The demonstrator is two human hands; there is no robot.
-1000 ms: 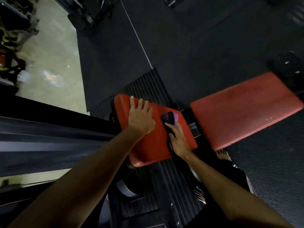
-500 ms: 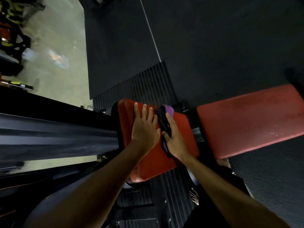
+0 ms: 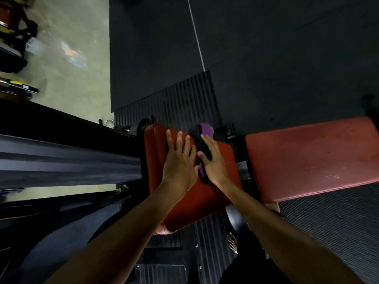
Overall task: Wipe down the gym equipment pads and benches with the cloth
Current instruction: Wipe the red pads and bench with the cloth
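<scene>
Red pad (image 3: 196, 201) bears flat left hand (image 3: 180, 162); flat right hand (image 3: 213, 160) presses and half-hides cloth (image 3: 206, 130).

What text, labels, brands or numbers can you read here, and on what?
No text can be read.
On the yellow sticker at far left: too blurred to read.
On the small red pad, the large red pad and the cloth: no print visible.
</scene>
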